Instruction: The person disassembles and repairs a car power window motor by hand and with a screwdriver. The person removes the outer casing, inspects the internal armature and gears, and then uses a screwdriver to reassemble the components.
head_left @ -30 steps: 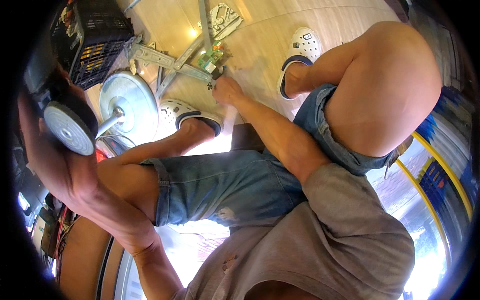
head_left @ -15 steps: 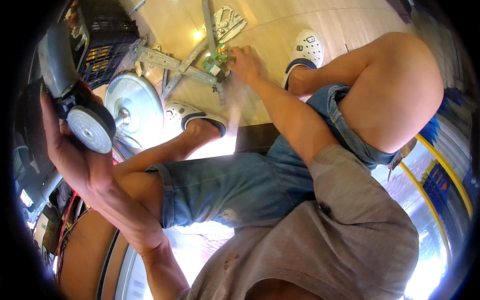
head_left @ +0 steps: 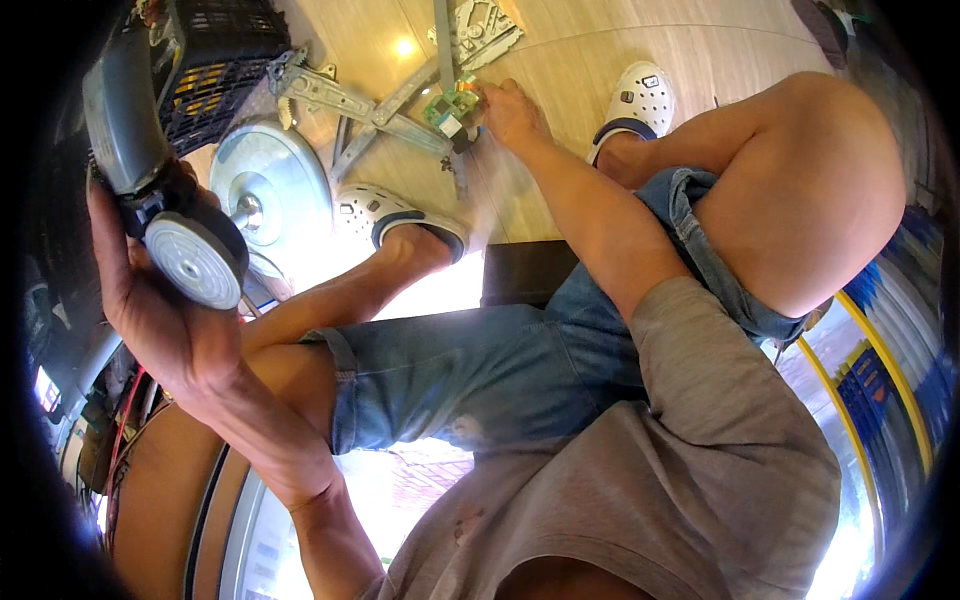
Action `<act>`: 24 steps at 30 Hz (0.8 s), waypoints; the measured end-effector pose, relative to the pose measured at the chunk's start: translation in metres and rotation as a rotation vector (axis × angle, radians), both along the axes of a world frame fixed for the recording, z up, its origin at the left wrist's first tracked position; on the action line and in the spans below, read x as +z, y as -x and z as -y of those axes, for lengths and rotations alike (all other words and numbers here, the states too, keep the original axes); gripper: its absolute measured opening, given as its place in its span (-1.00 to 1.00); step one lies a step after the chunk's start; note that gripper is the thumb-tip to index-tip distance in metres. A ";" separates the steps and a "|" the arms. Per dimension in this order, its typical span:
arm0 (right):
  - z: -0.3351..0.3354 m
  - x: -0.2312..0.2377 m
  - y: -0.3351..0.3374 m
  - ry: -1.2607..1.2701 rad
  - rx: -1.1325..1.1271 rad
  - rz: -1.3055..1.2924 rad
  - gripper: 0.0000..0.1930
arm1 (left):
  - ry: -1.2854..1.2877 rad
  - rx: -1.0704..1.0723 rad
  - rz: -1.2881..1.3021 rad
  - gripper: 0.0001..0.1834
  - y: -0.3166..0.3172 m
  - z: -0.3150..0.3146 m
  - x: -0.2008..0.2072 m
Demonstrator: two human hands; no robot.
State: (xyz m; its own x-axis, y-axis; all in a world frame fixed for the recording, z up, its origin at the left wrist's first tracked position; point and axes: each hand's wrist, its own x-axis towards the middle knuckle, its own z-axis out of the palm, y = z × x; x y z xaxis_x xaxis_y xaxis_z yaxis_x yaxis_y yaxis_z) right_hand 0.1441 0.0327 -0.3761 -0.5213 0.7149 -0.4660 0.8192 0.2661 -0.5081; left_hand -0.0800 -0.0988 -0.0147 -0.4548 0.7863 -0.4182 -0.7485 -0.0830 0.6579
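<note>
My left hand (head_left: 165,315), palm up, is closed round a grey curved device (head_left: 128,115) with a black collar and a round, ribbed grey disc (head_left: 196,258) at its lower end. I cannot make out its kind; most of my fingers are hidden behind it. Farther off to the right, my right hand (head_left: 512,115) grips the edge of a small green circuit board (head_left: 455,112) with bent fingers. The board is over the end of a jointed metal scissor linkage (head_left: 375,115) lying on the floor. A flat, grey moulded part (head_left: 485,35) lies just beyond the board.
A round metal base (head_left: 270,185) with a short post stands between my left hand and my left clog (head_left: 400,215). A black plastic crate (head_left: 225,75) sits behind it. My right clog (head_left: 640,100) rests on the wooden floor (head_left: 570,40). Cables (head_left: 125,430) run at the left.
The whole view has shifted slightly, so most things appear a little farther right. Both hands keep their holds, and the right hand with the circuit board stays by the linkage.
</note>
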 end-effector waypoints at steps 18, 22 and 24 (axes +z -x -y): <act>-0.053 -0.052 -0.054 0.257 -0.312 -0.165 -0.79 | -0.113 -0.125 0.011 -0.59 0.019 -0.010 -0.005; -0.061 -0.038 -0.063 0.454 -0.545 -0.256 -0.84 | -0.143 -0.186 -0.046 -0.60 0.026 0.000 -0.008; -0.064 -0.036 -0.069 0.715 -0.845 -0.307 -0.85 | -0.152 -0.244 -0.057 -0.60 0.027 0.001 -0.007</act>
